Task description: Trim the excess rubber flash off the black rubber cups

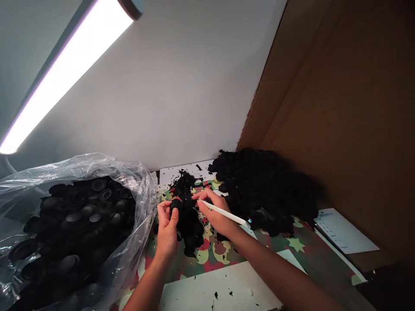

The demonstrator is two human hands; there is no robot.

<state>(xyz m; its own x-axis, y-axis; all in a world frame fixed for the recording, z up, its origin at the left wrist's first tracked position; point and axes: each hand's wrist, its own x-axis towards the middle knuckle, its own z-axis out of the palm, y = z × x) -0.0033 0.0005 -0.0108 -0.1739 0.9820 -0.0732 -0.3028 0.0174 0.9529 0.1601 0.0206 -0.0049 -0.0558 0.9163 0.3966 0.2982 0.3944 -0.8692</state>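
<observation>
My left hand (167, 224) is closed round a small round black rubber part (177, 204), thumb and fingers pinching it. My right hand (215, 211) grips a thin white pen-like tool (227, 214) whose tip points at that part. Both hands hover over a small heap of black rubber scraps and parts (188, 216) on a camouflage-patterned star mat (214, 252).
A clear plastic bag (139, 194) full of round black rubber parts (81, 216) lies at the left. A big pile of black rubber pieces (266, 190) sits at the back right against a cardboard wall (340, 108). White sheets (343, 233) lie nearby. A lit lamp tube (65, 73) hangs above.
</observation>
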